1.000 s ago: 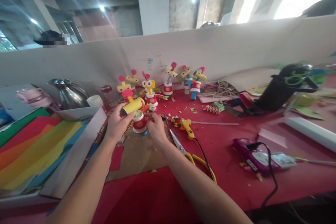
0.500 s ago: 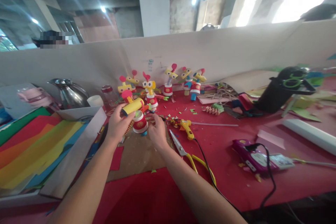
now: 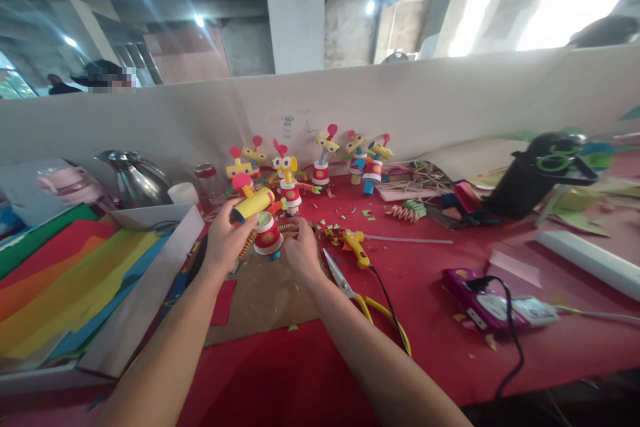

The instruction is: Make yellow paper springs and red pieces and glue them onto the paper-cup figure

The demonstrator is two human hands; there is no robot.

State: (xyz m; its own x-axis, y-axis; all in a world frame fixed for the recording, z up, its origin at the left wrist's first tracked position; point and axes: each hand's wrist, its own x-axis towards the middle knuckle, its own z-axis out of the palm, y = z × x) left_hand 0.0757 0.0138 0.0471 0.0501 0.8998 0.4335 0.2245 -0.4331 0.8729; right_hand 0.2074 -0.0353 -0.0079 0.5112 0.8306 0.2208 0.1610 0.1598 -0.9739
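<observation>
Wrapped round a yellow paper tube [image 3: 254, 204], my left hand [image 3: 226, 235] is closed at the left of a half-built paper figure. A red disc [image 3: 243, 181] sticks up behind the tube. Below it is the figure's body, a red and white paper cup [image 3: 269, 237] tilted over the brown cardboard [image 3: 270, 303]. Folded paper spring arms come off both sides of the cup. My right hand [image 3: 303, 250] is closed in a pinch on the right-hand paper spring arm [image 3: 289, 227]; its fingertips are partly hidden.
Several finished paper figures [image 3: 289, 180] stand behind my hands. A yellow glue gun [image 3: 357, 247] and yellow-handled scissors [image 3: 343, 275] lie to the right, near a purple power strip [image 3: 483, 303]. At the left are a box of coloured paper [image 3: 165, 280] and a metal jug [image 3: 135, 180].
Both hands keep nearly the same place and grip. The right hand has shifted very slightly, so more of the right spring arm shows. The camera view has tilted a little.
</observation>
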